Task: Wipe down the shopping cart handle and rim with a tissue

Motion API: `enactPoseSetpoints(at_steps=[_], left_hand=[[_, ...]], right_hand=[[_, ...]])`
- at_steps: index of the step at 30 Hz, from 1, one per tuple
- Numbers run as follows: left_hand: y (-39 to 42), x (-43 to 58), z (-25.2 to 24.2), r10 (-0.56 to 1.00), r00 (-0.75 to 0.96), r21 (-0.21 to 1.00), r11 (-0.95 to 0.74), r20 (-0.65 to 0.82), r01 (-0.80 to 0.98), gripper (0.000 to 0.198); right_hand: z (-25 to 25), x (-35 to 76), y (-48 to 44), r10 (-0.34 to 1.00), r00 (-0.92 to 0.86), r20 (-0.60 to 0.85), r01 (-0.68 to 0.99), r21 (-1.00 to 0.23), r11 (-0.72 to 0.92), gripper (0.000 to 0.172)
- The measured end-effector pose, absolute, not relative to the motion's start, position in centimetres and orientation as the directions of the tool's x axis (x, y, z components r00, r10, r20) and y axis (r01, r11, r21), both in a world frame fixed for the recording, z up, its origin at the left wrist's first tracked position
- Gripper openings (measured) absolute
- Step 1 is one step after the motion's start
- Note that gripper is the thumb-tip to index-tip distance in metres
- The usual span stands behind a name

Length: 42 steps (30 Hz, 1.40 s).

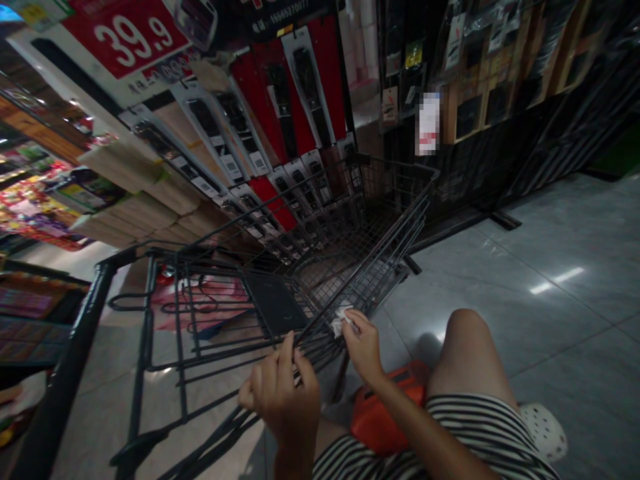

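Note:
A black wire shopping cart (350,220) stands in front of me, tilted in the view. My left hand (283,393) is closed around wires on the cart's near side. My right hand (363,343) pinches a small white cloth or tissue (340,322) and presses it against the cart's side wires. I am crouched, with my bare knee (467,340) at the right and a striped garment (450,440) below it. An orange object (383,417) lies under my right forearm.
Shelves of packaged goods in red and white boxes (295,100) stand behind the cart, under a red price sign reading 39.9 (125,37). A dark rack of hanging goods (500,80) fills the right. Grey floor tiles (550,267) stretch to the right. A pink bag (210,300) shows through the cart.

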<state>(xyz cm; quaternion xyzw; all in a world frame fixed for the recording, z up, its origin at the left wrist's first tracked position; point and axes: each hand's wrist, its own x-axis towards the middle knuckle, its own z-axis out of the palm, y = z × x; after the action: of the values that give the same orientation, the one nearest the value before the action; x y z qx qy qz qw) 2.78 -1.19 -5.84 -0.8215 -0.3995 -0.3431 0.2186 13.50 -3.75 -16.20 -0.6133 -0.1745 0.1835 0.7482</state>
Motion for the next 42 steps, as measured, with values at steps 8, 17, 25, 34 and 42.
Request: enactPoseSetpoints(at_steps=[8,17,25,34,42], left_hand=[[-1.2,2.6,-6.0,0.537,0.431,-0.043,-0.589,0.725,0.807,0.033],[-1.5,2.5,-5.8,0.515,0.467,-0.081,-0.605,0.719,0.792,0.038],[-1.6,2.3,-5.5,0.549,0.485,-0.053,-0.624,0.681,0.78,0.041],[-1.8,2.5,-5.7,0.599,0.431,0.022,-0.6,0.675,0.8,0.042],[-1.5,2.8,-5.8,0.576,0.449,-0.056,-0.572,0.683,0.819,0.039]], right_hand=[[-17.3,14.6,-3.9,0.492,0.871,0.0,-0.098,-0.98,0.173,0.02],[-13.8,10.9,-3.4,0.437,0.843,-0.312,-0.407,-0.902,0.141,0.017],[-9.6,8.6,-3.7,0.612,0.672,-0.417,-0.646,-0.734,0.209,0.025],[-12.9,9.9,-3.6,0.476,0.854,-0.212,-0.324,-0.931,0.167,0.017],[-18.5,12.7,-3.2,0.485,0.832,-0.27,-0.343,-0.937,0.066,0.017]])
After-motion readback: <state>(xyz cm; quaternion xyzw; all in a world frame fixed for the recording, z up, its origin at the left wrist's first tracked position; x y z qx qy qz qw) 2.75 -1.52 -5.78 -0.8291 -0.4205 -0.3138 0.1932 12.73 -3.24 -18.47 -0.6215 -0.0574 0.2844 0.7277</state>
